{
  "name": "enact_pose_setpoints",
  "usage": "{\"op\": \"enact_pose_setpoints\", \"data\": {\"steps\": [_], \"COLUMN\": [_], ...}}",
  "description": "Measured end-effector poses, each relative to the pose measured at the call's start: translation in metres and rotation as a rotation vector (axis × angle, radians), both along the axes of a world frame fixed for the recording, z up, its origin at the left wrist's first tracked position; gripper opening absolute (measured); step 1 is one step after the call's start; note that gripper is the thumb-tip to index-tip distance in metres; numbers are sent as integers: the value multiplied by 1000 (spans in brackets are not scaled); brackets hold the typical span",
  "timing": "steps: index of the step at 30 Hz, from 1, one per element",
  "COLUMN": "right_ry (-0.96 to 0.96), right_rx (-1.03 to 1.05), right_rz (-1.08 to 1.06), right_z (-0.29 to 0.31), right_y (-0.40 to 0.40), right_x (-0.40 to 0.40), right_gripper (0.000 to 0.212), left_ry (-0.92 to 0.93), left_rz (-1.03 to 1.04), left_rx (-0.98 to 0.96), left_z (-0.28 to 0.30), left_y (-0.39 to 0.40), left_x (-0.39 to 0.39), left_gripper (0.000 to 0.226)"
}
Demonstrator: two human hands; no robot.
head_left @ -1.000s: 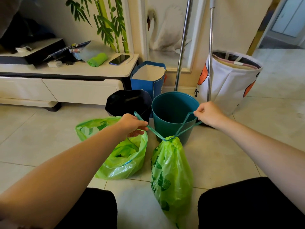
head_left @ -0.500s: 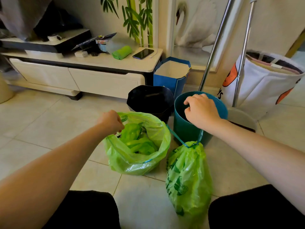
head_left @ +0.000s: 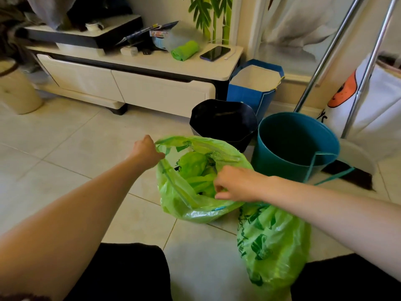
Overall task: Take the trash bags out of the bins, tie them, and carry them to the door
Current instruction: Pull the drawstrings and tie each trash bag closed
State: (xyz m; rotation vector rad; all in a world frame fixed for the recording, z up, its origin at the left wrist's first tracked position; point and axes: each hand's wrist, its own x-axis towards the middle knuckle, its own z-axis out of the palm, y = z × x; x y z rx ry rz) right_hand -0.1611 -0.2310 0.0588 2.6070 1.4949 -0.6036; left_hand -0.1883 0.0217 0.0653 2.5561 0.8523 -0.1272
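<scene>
Pinching open bag [head_left: 195,205] rim, L grip [head_left: 145,152] far side, R grip [head_left: 233,184] near, mouth up

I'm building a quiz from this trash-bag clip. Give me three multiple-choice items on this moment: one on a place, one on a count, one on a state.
1. Where does the phone lie?
A. on the low cabinet
B. on the floor
C. in the teal bin

2. How many green trash bags are on the floor?
A. one
B. two
C. four

3. What state is the bag at the left hand in?
A. knotted shut
C. inside a bin
B. open at the top

Key: 1 A, the phone rests on the cabinet top. 2 B, an open bag and a cinched bag. 3 B, its mouth gapes, showing the contents.
</scene>
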Motion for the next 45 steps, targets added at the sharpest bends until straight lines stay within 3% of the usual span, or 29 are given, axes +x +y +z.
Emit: {"op": "enact_pose_setpoints", "data": {"steps": [4, 6, 8, 10, 15, 22, 26, 28, 30, 32, 35, 40, 45], "right_ry": [15, -38, -50, 26, 201, 165, 107, 99, 128, 204, 282, 396, 566], "right_rx": [-162, -156, -88, 3, 213, 358, 460, 507, 575, 671, 757, 716, 522], "right_rz": [192, 230, 220, 143, 3, -44, -84, -96, -115, -167, -229, -290, -264], "right_z": [-18, -22, -24, -22, -5, 7, 17, 22, 27, 34, 44, 49, 44], "right_y": [2, 4, 4, 3, 1, -17, -26, -29, -30, -30, -28, -34, -39], "right_x": [-14, -17, -19, -18, -18, -14, -8, -7, -9, -12, -18, -22, -21], "right_gripper": [53, 42, 19, 11, 20, 19, 13, 11, 9, 8, 6, 4, 4], "left_ry": [-5, -4, 1, -1, -6, 5, 140, 269, 400, 430, 290, 16, -94], "left_rz": [-4, -28, -72, -106, -111, -197, -274, -275, -287, -326, -398, -384, -219], "left_rx": [-57, -2, 71, 124, 155, 114, 152, 40, -68, -11, 208, -29, -72], "left_z": [-7, -8, -8, -9, -9, -9, -2, 1, 0, -2, -8, -9, -12], "left_y": [-1, -1, -1, 2, 4, 5, 7, 10, 11, 9, 1, -23, -32], "left_x": [4, 6, 9, 12, 26, 31, 22, 17, 12, 11, 19, 44, 58], "left_gripper": [44, 41, 40, 37, 39, 47, 48, 43, 40, 45, 60, 77, 88]}}
